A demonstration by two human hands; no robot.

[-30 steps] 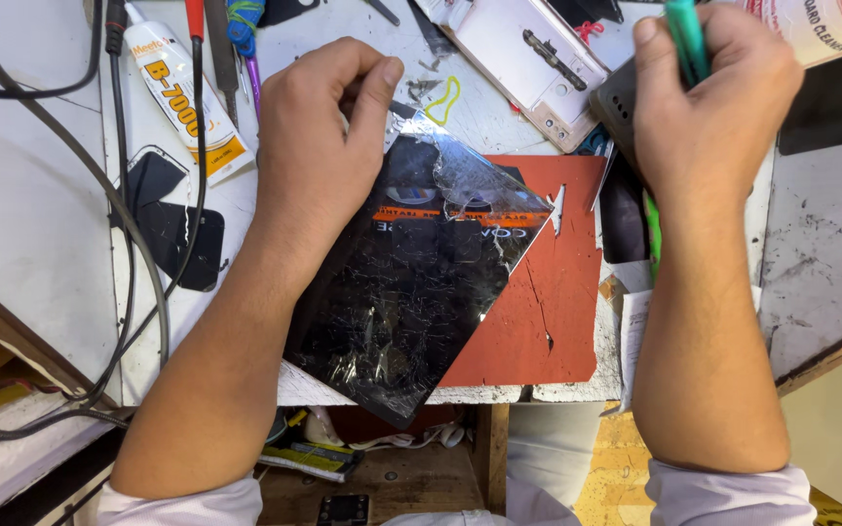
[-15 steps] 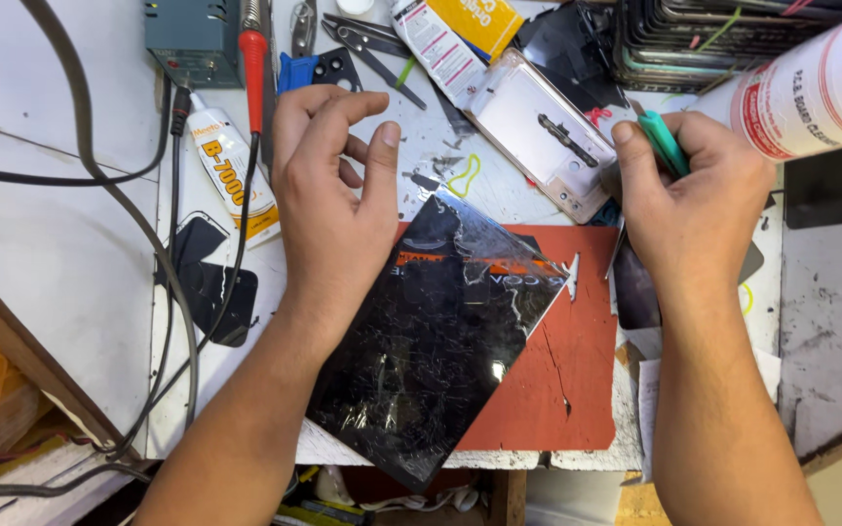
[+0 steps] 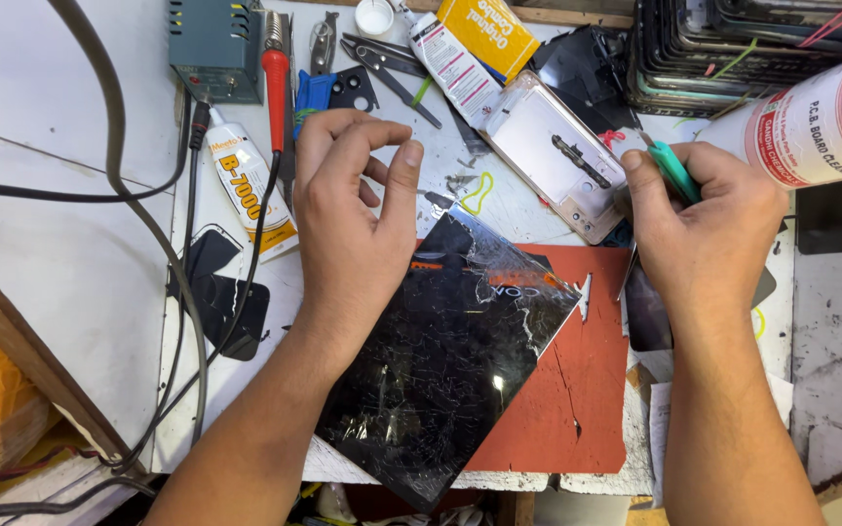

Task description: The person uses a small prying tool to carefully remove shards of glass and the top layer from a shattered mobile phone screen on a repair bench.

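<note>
- Our left hand [image 3: 353, 229] hovers over the upper corner of a cracked black screen panel [image 3: 440, 360], fingers loosely curled and released, grasping nothing; whether the heel of the palm rests on the glass we cannot tell
- The panel lies tilted across a red work mat [image 3: 577, 409] at the front edge of the white bench [image 3: 70, 292], its lower corner hanging past that edge
- Our right hand [image 3: 708, 234] is clenched around a green-handled tool [image 3: 674, 168], just beside the mat's upper right corner
- Between the two hands, further back, lies a clear phone case [image 3: 557, 156]
- A white glue tube [image 3: 250, 190] and a red-handled soldering iron [image 3: 275, 83] sit to the left of our left hand, with grey cables running down the bench
- A white cleaner bottle [image 3: 821, 127] lies on its side behind the right hand
</note>
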